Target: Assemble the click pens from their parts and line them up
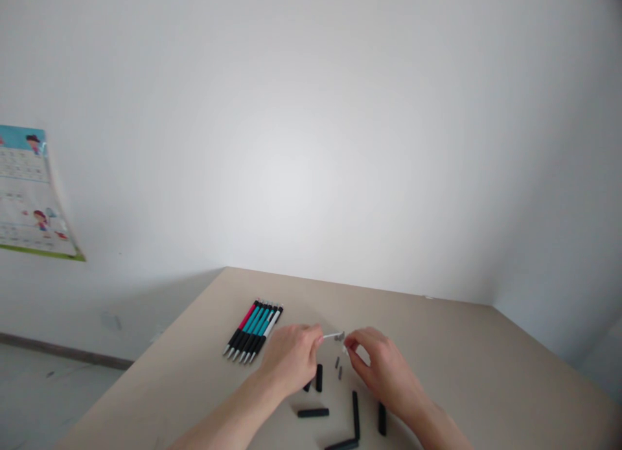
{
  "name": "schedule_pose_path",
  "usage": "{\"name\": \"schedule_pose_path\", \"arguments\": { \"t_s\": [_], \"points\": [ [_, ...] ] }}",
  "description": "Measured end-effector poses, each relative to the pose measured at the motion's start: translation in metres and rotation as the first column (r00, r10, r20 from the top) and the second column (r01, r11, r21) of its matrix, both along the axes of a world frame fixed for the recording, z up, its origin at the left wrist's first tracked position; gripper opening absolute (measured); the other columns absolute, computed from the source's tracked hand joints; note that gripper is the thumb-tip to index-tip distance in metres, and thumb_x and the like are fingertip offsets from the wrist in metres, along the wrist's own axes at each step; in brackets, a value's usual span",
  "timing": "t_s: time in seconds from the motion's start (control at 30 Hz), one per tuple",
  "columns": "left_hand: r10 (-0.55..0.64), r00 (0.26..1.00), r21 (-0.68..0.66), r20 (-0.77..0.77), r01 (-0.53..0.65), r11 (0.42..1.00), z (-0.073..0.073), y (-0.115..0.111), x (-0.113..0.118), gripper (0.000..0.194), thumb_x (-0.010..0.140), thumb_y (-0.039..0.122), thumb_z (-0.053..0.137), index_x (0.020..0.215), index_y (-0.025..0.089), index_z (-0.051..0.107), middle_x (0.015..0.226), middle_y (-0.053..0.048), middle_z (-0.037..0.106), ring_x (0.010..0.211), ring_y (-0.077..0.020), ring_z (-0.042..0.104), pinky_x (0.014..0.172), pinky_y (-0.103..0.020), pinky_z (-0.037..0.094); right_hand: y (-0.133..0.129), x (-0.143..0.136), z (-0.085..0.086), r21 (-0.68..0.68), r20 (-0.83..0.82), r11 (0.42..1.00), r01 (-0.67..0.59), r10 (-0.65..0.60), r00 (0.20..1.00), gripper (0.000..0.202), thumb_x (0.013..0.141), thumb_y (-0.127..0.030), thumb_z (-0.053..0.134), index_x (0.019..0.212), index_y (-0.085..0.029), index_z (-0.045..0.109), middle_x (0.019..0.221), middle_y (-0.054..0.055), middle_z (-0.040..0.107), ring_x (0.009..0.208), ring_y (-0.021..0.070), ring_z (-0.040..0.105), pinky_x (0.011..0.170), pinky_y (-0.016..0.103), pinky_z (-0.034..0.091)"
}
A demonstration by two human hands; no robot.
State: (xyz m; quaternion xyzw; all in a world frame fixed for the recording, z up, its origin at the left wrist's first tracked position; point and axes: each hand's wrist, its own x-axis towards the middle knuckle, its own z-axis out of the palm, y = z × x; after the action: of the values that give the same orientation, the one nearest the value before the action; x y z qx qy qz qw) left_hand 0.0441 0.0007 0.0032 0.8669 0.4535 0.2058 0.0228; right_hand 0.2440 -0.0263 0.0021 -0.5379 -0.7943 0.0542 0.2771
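My left hand (294, 356) is closed on a thin white stick (332, 335), probably a pen refill, that points to the right. Facing it, my right hand (376, 359) pinches a tiny whitish piece (345, 349), too small to name. Small grey metal parts (339, 338) lie on the table between the hands. Just below them are two short grey pieces (340, 373), perhaps springs. Several black tubes, such as this black tube (313, 412), are scattered nearer to me, one partly under my left hand and another beside my right wrist.
Several assembled pens (253, 330) lie in a row at the left, with red, teal and white barrels. The beige table (204, 346) meets a white wall at the back. A poster (36, 197) hangs on the wall at far left.
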Motion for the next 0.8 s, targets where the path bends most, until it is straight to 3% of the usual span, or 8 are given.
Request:
{"name": "schedule_pose_path", "arguments": {
  "t_s": [0.2, 0.57, 0.8],
  "points": [
    [-0.029, 1.0, -0.015, 0.0, 0.029, 0.999, 0.0, -0.0004, 0.0, 0.025, 0.092, 0.019, 0.04, 0.079, 0.021, 0.062, 0.074, -0.003, 0.067, 0.069, -0.018, 0.063, 0.06, -0.024, 0.037, 0.0012, 0.0017, 0.005, 0.099, -0.071, 0.995, 0.024, -0.017, 0.997, 0.016, 0.086, -0.014, 0.048, 0.086, -0.019, 0.063, 0.082, 0.005, 0.064, 0.079, 0.019, 0.061, 0.073, 0.031, 0.047],
    [-0.047, 0.998, -0.044, -0.032, 0.045, 0.998, 0.0009, -0.0001, 0.0001, 0.026, 0.092, 0.02, 0.039, 0.083, 0.021, 0.063, 0.077, -0.002, 0.068, 0.073, -0.0185, 0.064, 0.061, -0.024, 0.036, 0.0029, 0.0023, -0.0014, 0.086, -0.117, 0.992, -0.089, 0.098, 0.988, 0.02, 0.094, -0.018, 0.044, 0.094, -0.02, 0.064, 0.091, 0.006, 0.062, 0.084, 0.0182, 0.059, 0.075, 0.03, 0.047],
    [-0.092, 0.995, -0.029, -0.046, 0.091, 0.995, -0.0003, -0.0013, 0.0012, 0.025, 0.093, 0.021, 0.039, 0.083, 0.022, 0.062, 0.078, -0.002, 0.069, 0.073, -0.0189, 0.064, 0.061, -0.026, 0.037, 0.0017, -0.0004, 0.0016, 0.138, -0.094, 0.971, -0.195, 0.208, 0.974, 0.022, 0.095, -0.023, 0.046, 0.093, -0.021, 0.067, 0.085, 0.007, 0.064, 0.083, 0.0196, 0.056, 0.073, 0.032, 0.047]
  ]
}}
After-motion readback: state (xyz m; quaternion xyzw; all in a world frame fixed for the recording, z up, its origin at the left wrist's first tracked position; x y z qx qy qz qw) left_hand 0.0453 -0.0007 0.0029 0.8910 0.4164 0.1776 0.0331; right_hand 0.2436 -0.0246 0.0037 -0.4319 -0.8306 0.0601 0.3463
